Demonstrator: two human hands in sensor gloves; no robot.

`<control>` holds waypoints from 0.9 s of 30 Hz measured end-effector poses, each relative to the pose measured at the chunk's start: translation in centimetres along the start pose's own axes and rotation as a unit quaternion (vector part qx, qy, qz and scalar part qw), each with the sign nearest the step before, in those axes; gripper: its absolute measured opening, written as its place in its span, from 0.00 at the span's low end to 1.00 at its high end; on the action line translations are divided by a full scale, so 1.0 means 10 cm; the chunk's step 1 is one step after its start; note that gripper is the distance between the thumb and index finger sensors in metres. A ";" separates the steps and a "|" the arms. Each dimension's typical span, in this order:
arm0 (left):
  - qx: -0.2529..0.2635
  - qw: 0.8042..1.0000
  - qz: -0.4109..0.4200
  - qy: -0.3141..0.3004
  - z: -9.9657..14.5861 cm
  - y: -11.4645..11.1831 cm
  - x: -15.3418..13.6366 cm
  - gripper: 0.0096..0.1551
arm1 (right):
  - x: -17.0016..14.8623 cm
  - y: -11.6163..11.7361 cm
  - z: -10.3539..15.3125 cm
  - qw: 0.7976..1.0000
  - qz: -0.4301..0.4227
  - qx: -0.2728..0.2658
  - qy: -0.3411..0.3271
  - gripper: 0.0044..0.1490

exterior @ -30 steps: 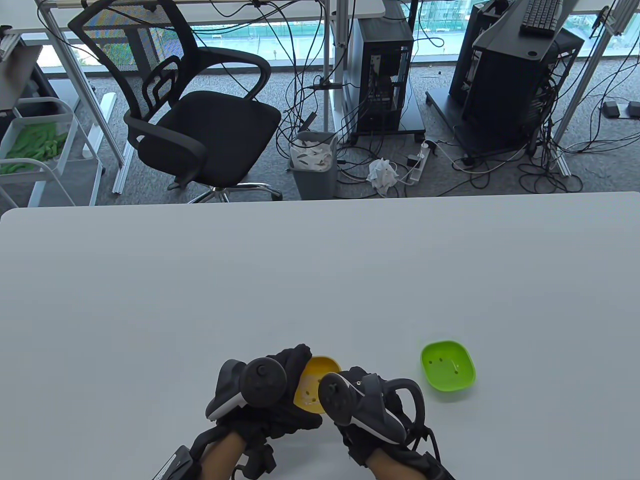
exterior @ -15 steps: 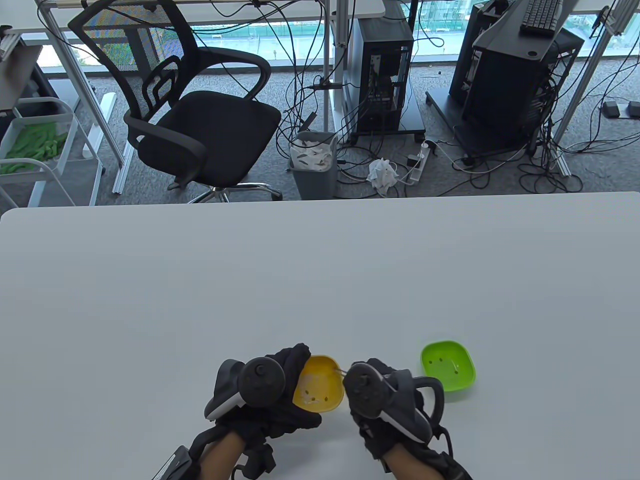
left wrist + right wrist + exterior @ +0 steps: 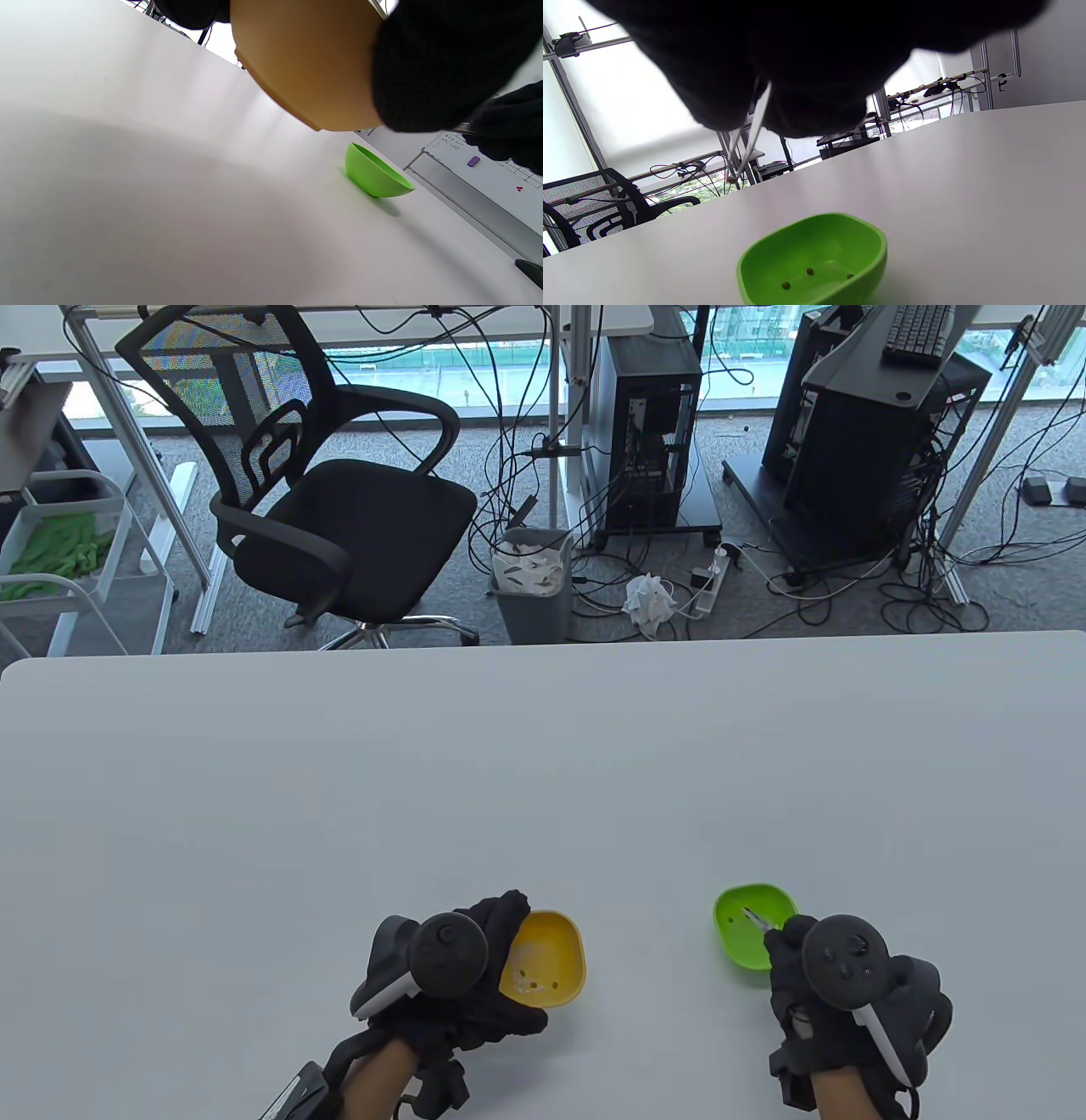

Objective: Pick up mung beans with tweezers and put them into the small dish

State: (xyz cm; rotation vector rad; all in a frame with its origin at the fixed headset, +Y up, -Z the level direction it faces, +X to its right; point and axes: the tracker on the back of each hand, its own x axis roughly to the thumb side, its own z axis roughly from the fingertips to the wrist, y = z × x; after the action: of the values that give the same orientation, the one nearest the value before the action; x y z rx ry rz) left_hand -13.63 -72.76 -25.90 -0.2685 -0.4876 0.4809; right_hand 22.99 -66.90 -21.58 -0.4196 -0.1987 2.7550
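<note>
My left hand (image 3: 507, 931) grips the left rim of the yellow dish (image 3: 551, 954) and holds it tilted; a few beans (image 3: 534, 984) lie in it. In the left wrist view its underside (image 3: 305, 63) is lifted off the table under my fingers (image 3: 445, 63). My right hand (image 3: 785, 940) pinches the metal tweezers (image 3: 753, 916), tips over the green dish (image 3: 740, 950). In the right wrist view the tweezers (image 3: 748, 135) hold a small bean (image 3: 729, 180) above the green dish (image 3: 865, 254), which has three beans (image 3: 810, 271) inside.
The white table (image 3: 543, 780) stretches far beyond the dishes. The green dish also shows in the left wrist view (image 3: 373, 176), standing flat to the right. An office chair (image 3: 339, 500) and a bin (image 3: 533, 585) stand on the floor behind the table.
My right hand has moved right with the tweezers, from over the yellow dish to over the green dish. My left hand and the yellow dish have stayed put.
</note>
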 end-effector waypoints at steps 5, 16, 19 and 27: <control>-0.002 1.000 0.001 0.002 0.00 0.00 0.00 0.77 | -0.09 0.07 -0.05 1.000 -0.002 0.002 0.012 0.21; -0.002 1.000 0.001 0.001 0.00 0.00 0.00 0.77 | -0.17 0.16 -0.08 1.000 -0.001 0.002 0.024 0.21; -0.001 1.000 0.001 0.001 0.01 0.01 0.00 0.77 | -0.18 0.19 -0.09 1.000 0.002 0.005 0.026 0.21; -0.001 1.000 0.002 0.000 0.00 0.01 0.00 0.77 | -0.17 0.22 -0.08 1.000 0.006 0.007 0.024 0.21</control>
State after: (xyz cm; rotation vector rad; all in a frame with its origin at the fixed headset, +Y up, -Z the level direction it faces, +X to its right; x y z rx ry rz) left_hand -13.70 -72.71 -25.91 -0.2713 -0.4868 0.4844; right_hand 24.08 -69.46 -22.33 -0.4853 -0.1657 2.7525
